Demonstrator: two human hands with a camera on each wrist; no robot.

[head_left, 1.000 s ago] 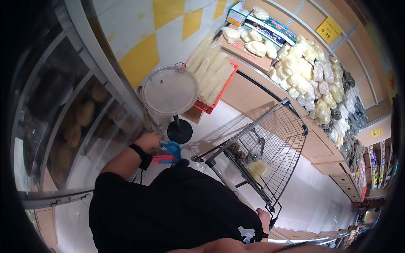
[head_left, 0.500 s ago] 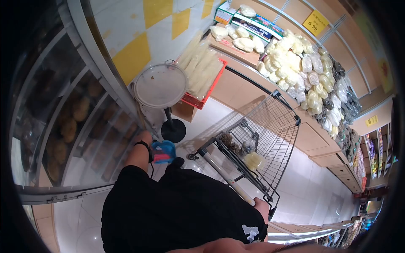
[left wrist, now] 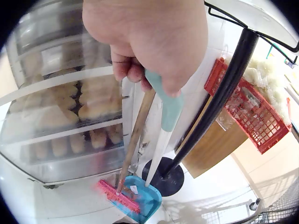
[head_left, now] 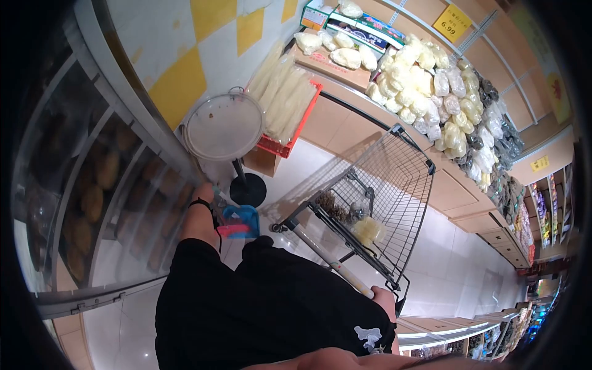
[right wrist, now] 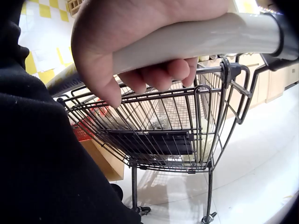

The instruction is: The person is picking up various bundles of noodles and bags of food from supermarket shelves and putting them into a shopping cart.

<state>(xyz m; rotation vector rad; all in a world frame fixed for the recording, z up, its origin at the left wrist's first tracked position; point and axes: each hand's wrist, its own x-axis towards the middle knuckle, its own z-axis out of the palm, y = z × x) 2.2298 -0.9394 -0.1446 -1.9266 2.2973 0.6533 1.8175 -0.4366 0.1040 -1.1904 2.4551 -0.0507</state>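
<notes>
In the left wrist view my left hand (left wrist: 149, 37) grips the pale green handle (left wrist: 171, 109) of a blue dustpan (left wrist: 150, 200); a wooden broom stick (left wrist: 136, 135) runs down beside it from under the fingers. The broom's pink bristles (left wrist: 122, 200) lie at the dustpan. From the head view, the left hand (head_left: 205, 191) is low by the glass cabinet, with the dustpan (head_left: 242, 221) near the floor. My right hand (right wrist: 140, 42) is curled round the cart's pale handlebar (right wrist: 201, 39). The cart (head_left: 394, 203) holds several bagged items (head_left: 369, 231).
A round-topped stand (head_left: 223, 126) with a black base (head_left: 248, 189) is beside the dustpan. Behind it a red crate (head_left: 277, 147) holds long pale packages. Bagged goods (head_left: 407, 80) are heaped along the shelf. The glass cabinet (head_left: 139, 209) borders the left side.
The head view has shifted, so the stand, crate and shelves appear further left. The dustpan and broom have gone slightly lower relative to the stand. The right hand stays on the handlebar.
</notes>
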